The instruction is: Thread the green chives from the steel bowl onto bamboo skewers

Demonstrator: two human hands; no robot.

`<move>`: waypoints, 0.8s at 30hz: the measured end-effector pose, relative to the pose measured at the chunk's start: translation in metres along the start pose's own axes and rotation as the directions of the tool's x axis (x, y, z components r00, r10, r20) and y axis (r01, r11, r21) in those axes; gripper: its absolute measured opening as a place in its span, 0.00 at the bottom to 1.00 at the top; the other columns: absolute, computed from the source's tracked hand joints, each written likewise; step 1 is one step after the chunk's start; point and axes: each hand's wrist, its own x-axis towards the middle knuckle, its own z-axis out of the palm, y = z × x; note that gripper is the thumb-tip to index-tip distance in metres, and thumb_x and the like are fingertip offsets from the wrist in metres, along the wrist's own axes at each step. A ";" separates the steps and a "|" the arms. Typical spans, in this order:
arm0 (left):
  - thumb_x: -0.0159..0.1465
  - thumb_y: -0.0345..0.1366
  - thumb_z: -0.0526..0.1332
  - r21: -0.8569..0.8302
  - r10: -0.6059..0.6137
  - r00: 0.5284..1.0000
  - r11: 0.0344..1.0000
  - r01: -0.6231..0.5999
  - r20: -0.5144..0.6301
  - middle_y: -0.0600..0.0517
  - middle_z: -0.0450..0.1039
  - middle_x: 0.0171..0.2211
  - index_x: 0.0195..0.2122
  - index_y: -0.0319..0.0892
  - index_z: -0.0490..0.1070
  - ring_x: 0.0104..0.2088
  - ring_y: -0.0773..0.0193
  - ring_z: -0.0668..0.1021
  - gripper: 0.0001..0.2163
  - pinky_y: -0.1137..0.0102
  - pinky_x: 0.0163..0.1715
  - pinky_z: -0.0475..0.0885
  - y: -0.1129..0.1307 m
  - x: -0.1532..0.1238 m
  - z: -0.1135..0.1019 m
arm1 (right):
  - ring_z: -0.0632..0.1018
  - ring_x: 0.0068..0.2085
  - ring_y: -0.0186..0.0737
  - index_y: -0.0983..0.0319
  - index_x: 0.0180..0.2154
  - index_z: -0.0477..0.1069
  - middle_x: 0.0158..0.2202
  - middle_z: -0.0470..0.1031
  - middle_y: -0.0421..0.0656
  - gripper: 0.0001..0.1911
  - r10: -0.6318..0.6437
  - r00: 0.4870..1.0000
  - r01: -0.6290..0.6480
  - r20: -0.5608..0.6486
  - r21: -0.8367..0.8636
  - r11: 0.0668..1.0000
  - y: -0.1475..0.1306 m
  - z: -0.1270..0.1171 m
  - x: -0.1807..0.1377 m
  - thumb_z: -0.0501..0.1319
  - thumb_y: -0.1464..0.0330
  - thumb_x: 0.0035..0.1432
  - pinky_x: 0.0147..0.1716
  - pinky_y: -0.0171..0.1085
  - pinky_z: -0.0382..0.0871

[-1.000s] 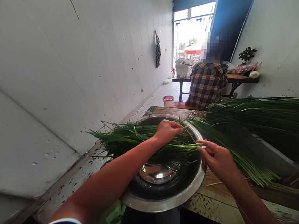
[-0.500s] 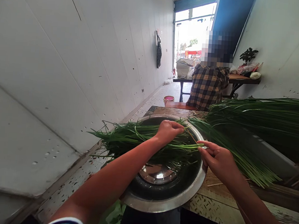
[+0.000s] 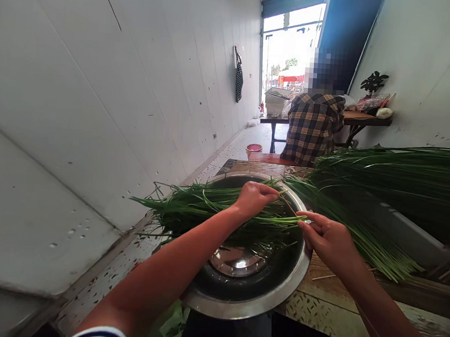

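Note:
My right hand (image 3: 330,242) pinches a few green chives (image 3: 283,220) by their pale ends, over the right rim of a steel basin (image 3: 238,309). Their leaves trail left across the basin. With thumb and fingertips, my left hand (image 3: 254,197) is closed on a thin brown strand (image 3: 288,205), which looks like a withered leaf and stretches to the right hand's fingertips. More chives (image 3: 200,195) lie across the basin's far half, some sticking out over its left edge. The shiny bottom of the basin shows in front of them.
On the right, a large heap of chives (image 3: 394,167) lies over a grey bin (image 3: 413,228) and the wooden table (image 3: 320,270). Beyond sits a person in a plaid shirt (image 3: 312,126), back turned. A pink bucket (image 3: 254,148) stands on the floor; a white wall (image 3: 117,104) runs along the left.
Both hands keep nearly the same place and grip. My left hand has shifted very slightly to the right. The seated person's head and shoulders have moved a little.

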 end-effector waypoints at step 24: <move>0.55 0.30 0.62 0.165 0.157 0.902 0.957 -0.240 0.402 0.53 0.80 0.33 0.33 0.45 0.81 0.35 0.65 0.79 0.08 0.73 0.41 0.72 0.030 -0.011 -0.006 | 0.69 0.17 0.34 0.67 0.53 0.67 0.14 0.67 0.33 0.25 -0.046 0.999 0.046 -0.019 0.031 0.998 0.003 0.001 0.000 0.55 0.59 0.59 0.22 0.34 0.63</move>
